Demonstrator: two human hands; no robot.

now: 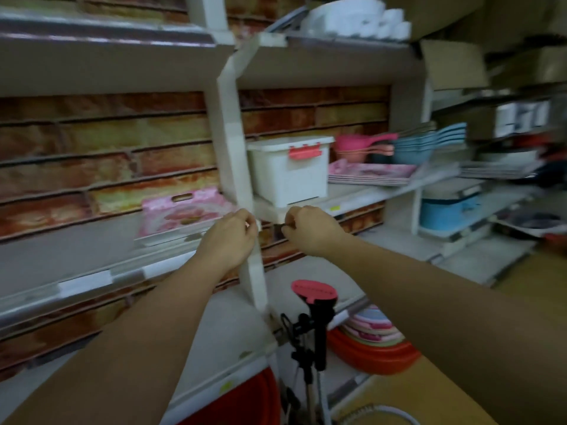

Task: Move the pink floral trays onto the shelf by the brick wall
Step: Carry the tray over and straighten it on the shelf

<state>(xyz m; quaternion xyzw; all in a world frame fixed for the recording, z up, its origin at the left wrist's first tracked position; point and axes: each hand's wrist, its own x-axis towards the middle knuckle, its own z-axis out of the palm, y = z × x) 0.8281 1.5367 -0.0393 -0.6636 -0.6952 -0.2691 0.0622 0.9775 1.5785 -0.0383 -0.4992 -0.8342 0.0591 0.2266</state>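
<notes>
A pink floral tray (181, 211) lies on the left shelf (76, 256) in front of the brick wall (107, 142). A stack of more pink floral trays (371, 173) rests on the right shelf (377, 194), past a white storage box (288, 170). My left hand (230, 237) and my right hand (310, 230) hover side by side in front of the white upright post, just right of the left tray. Both have curled fingers and I see nothing in either one. The frame is motion-blurred.
Pink and blue ladles (408, 145) are stacked behind the right tray stack. White bowls (352, 16) sit on the top shelf. A black stand with a red top (314, 302) rises low in the middle, beside red basins (374, 351). A blue pot (448, 210) sits lower right.
</notes>
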